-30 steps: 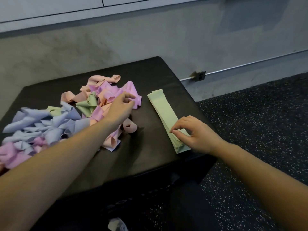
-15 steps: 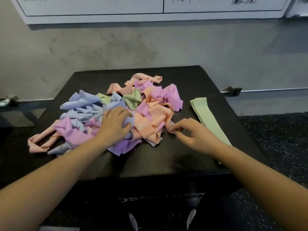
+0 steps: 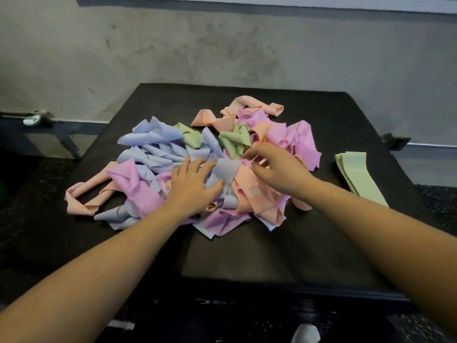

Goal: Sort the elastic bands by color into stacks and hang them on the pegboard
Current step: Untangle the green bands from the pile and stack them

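Observation:
A tangled pile of blue, pink, peach and green elastic bands (image 3: 153, 154) covers the middle of a black table (image 3: 247, 256). My left hand (image 3: 193, 184) rests flat on the pile, fingers spread over a blue band (image 3: 226, 169). My right hand (image 3: 277, 169) hovers over the pile's middle with loosely curled fingers, its fingertips beside a crumpled green band (image 3: 235, 142); it holds nothing that I can see. A flat stack of green bands (image 3: 358, 174) lies apart at the table's right edge. No pegboard is in view.
A grey concrete wall stands right behind the table. A low dark rail with a bracket (image 3: 39, 118) runs at the left, and a wall socket (image 3: 395, 141) sits at the right. Dark speckled floor lies on both sides.
My right hand left the green stack and moved left onto the pile's middle. My left hand shifted toward the near side of the pile. The view swung left and centred on the pile.

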